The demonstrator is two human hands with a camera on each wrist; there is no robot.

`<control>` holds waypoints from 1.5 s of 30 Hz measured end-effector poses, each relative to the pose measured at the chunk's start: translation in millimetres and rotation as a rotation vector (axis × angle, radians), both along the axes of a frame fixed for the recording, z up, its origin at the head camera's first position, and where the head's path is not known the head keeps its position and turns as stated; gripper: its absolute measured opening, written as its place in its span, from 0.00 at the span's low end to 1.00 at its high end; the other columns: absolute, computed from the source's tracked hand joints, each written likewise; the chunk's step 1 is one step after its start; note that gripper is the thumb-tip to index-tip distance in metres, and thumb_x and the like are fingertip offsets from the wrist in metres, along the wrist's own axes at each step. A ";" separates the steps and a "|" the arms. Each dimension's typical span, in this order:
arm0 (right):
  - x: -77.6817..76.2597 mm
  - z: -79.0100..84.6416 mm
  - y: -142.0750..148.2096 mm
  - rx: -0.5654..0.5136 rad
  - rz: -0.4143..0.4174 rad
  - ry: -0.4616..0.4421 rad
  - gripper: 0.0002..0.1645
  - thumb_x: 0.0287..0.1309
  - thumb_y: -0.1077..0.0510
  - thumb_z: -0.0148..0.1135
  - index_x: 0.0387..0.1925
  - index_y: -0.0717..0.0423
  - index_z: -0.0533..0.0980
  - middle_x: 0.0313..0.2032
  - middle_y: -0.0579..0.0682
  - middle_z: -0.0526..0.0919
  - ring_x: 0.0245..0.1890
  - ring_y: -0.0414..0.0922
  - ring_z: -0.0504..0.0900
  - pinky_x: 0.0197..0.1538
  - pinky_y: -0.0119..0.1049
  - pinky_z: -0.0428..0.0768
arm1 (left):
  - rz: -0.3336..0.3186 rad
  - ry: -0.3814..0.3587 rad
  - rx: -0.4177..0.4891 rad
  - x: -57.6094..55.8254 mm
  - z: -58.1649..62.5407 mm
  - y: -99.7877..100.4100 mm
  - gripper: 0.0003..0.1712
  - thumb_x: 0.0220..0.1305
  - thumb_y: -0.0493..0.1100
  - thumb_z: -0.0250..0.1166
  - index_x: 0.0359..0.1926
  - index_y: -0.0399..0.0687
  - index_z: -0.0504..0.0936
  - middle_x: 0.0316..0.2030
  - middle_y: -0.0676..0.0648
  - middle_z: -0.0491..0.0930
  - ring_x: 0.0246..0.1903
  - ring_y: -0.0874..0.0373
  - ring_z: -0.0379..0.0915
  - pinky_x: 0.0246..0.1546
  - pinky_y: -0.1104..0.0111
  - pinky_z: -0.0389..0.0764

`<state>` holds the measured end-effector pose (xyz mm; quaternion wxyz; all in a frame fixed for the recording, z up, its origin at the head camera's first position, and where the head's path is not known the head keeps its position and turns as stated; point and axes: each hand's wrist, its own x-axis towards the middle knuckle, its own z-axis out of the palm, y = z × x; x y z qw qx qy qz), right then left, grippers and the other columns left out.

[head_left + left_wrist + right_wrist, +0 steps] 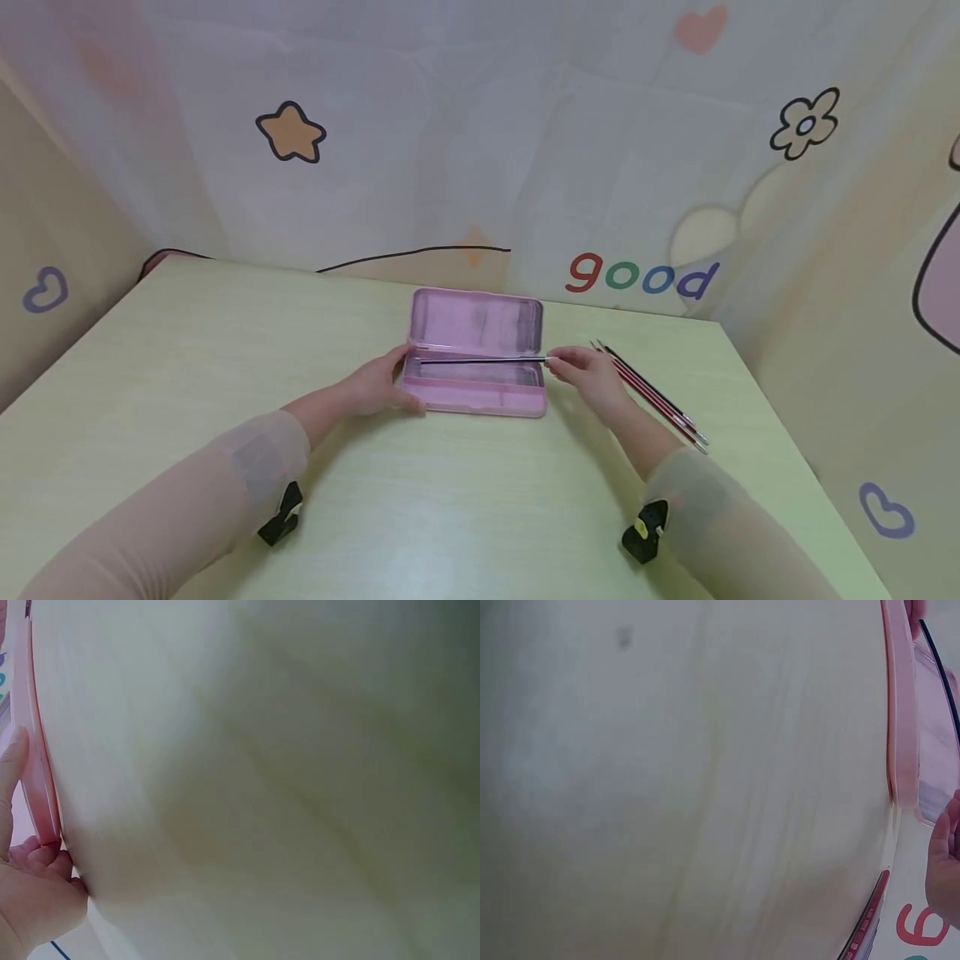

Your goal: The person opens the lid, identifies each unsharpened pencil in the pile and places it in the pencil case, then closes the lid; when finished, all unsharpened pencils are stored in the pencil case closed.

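Note:
A pink pencil case lies on the table with its lid raised toward the wall. My left hand holds the case at its left end, thumb along the front wall in the left wrist view. A dark pencil stretches lengthwise over the case's tray. Its right end is pinched between the thumb and fingers of my right hand, just beyond the case's right edge. Whether the pencil touches the tray I cannot tell. In the right wrist view the same pencil slants above the case.
Several red and dark pencils lie in a loose bundle right of my right hand, slanting toward the table's right side. Behind the pale table hangs a printed cloth, with further cloth at both sides.

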<state>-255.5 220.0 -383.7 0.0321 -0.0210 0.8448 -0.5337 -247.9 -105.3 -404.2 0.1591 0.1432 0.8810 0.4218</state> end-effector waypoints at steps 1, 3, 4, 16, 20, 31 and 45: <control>0.0 -1.2 -0.1 0.006 -0.004 -0.004 0.18 0.61 0.61 0.59 0.49 0.69 0.75 0.44 0.59 0.81 0.41 0.43 0.80 0.48 0.34 0.79 | -0.001 -0.002 0.004 0.2 -0.7 0.2 0.61 0.46 0.47 0.75 0.72 0.38 0.44 0.69 0.35 0.49 0.68 0.44 0.44 0.67 0.54 0.49; 0.7 -3.4 -0.7 0.016 -0.017 -0.015 0.17 0.61 0.61 0.59 0.49 0.68 0.76 0.44 0.58 0.81 0.40 0.43 0.80 0.48 0.34 0.79 | -0.005 -0.016 0.006 1.2 -1.8 0.8 0.61 0.46 0.47 0.75 0.72 0.39 0.44 0.70 0.36 0.49 0.69 0.44 0.43 0.67 0.54 0.49; 1.2 -4.3 -1.3 0.019 -0.021 -0.020 0.17 0.61 0.61 0.59 0.49 0.68 0.76 0.43 0.58 0.82 0.41 0.43 0.80 0.49 0.35 0.78 | -0.010 -0.021 0.007 1.6 -2.7 1.0 0.61 0.46 0.48 0.75 0.72 0.39 0.44 0.70 0.36 0.49 0.69 0.44 0.43 0.67 0.54 0.49; 1.5 -4.9 -19.1 0.074 -0.025 -0.043 0.15 0.63 0.60 0.57 0.48 0.63 0.77 0.44 0.57 0.81 0.43 0.48 0.78 0.50 0.40 0.78 | -0.011 0.008 0.005 2.0 -3.5 -1.1 0.62 0.46 0.48 0.75 0.71 0.37 0.44 0.69 0.34 0.49 0.68 0.43 0.43 0.67 0.55 0.49; 0.2 -5.0 -21.4 0.116 -0.005 -0.048 0.15 0.62 0.59 0.58 0.48 0.62 0.78 0.44 0.56 0.81 0.40 0.47 0.77 0.46 0.38 0.79 | -0.008 0.001 0.006 3.0 -4.8 -1.8 0.62 0.46 0.48 0.75 0.71 0.38 0.44 0.69 0.35 0.49 0.69 0.43 0.43 0.67 0.54 0.49; -1.2 -0.4 -23.9 0.159 0.040 -0.060 0.13 0.63 0.59 0.57 0.46 0.59 0.79 0.43 0.52 0.81 0.40 0.47 0.74 0.41 0.35 0.74 | -0.010 0.012 0.008 -0.2 -3.6 -2.4 0.62 0.45 0.48 0.76 0.72 0.38 0.44 0.70 0.35 0.48 0.69 0.44 0.43 0.67 0.55 0.48; 3.8 -3.7 -19.7 0.150 0.080 -0.084 0.11 0.62 0.62 0.57 0.45 0.59 0.80 0.45 0.53 0.81 0.43 0.46 0.75 0.46 0.34 0.74 | -0.012 0.012 0.014 -2.3 -4.8 -1.7 0.62 0.45 0.48 0.76 0.72 0.38 0.44 0.70 0.36 0.48 0.69 0.45 0.43 0.67 0.55 0.49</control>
